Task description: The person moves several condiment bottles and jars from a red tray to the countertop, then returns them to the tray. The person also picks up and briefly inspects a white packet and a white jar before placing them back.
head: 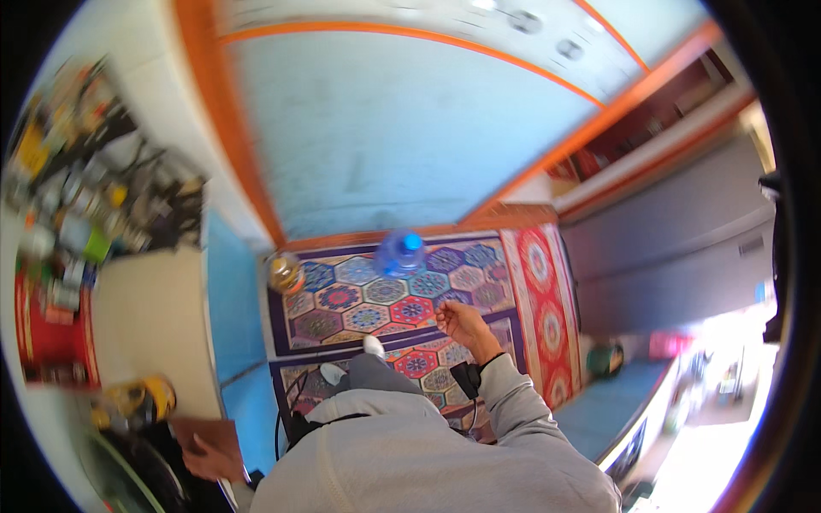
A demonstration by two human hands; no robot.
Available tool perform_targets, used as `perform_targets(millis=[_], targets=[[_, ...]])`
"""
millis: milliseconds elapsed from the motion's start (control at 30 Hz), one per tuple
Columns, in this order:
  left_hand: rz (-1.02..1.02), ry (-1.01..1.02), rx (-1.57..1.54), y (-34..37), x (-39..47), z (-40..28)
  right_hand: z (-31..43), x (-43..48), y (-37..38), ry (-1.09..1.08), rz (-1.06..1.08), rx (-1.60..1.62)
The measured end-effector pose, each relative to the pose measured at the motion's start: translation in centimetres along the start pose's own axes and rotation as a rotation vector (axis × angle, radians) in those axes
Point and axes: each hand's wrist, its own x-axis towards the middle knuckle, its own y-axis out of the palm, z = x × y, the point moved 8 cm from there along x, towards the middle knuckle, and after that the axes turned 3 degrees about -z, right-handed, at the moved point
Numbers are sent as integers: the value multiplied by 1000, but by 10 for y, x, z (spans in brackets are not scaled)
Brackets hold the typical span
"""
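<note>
My right hand (463, 324) hangs in front of me over the patterned rugs, its fingers curled and nothing visible in them. At the lower left, my left hand (208, 458) lies against a flat brown panel-like thing (224, 436); whether it grips this cannot be told. A blue clear plastic water jug (397, 256) with a blue cap stands on the hexagon-patterned rug (365, 317), close to the blue door. Left of the jug, a clear container (285, 274) with yellowish contents stands near the rug's corner.
A pale counter (154, 308) on the left bears many bottles and jars (83, 199) and a yellow object (135, 401). Ahead is a light-blue panel (397, 128) with orange framing. A grey appliance-like body (667, 237) stands right, beside a red runner (542, 308). A dark cable lies near my feet.
</note>
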Motion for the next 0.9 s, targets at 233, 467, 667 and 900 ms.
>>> perform_targets(millis=[233,467,667,900], targets=[[49,338,-305,6,9,-118,-11,-122,-213,-322,-402,568],[113,579,-687,-44,-54,-282,-89,-202,-377,-574,-628,1027],[213,770,-885,-109,-144,-395,-178,-205,-481,-525,-883,1470],[290,874,-981,-176,-227,-469,103,-450,-696,-1197,-1056,1168]])
